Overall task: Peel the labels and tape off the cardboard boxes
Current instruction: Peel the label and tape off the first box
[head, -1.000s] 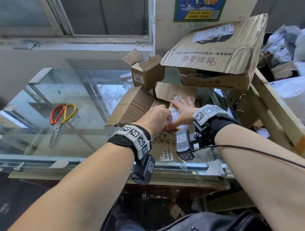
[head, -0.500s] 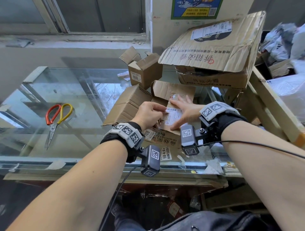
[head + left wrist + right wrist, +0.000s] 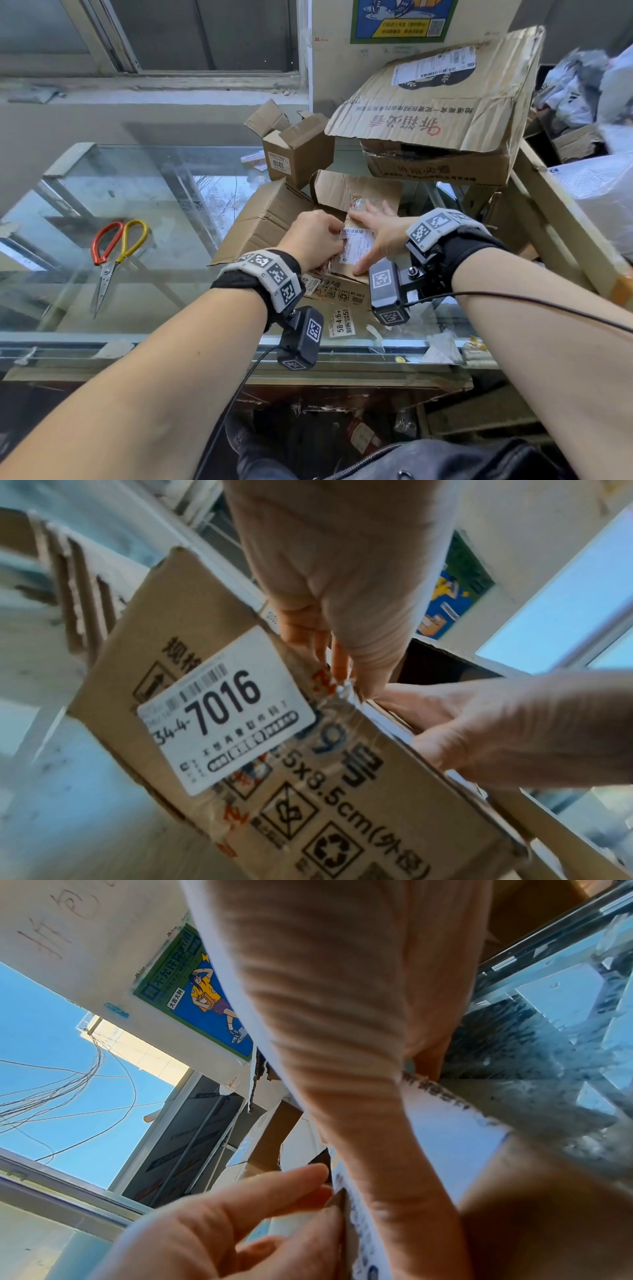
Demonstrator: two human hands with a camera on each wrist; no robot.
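A brown cardboard box (image 3: 270, 219) lies with its flaps open on the glass table. A white shipping label (image 3: 358, 245) is stuck on its top. My left hand (image 3: 337, 236) has its fingers curled and pinches the label's left edge (image 3: 342, 1202). My right hand (image 3: 371, 222) lies flat with straight fingers on the box and the label's right side, thumb along the lower edge. In the left wrist view the box's side (image 3: 342, 791) carries a second white label marked 7016 (image 3: 226, 710) and clear tape (image 3: 335, 696) at the corner under my left fingers (image 3: 339, 656).
Red and yellow scissors (image 3: 116, 250) lie to the left on the glass table (image 3: 171, 337). A small box with a 1010 label (image 3: 298, 150) stands behind. A big crumpled labelled box (image 3: 438, 113) overhangs at the back right. A wooden frame (image 3: 565, 222) and plastic bags (image 3: 582, 89) crowd the right.
My left hand has slid left off the label, uncovering it, and now pinches its left edge. My right hand stays flat on the box.
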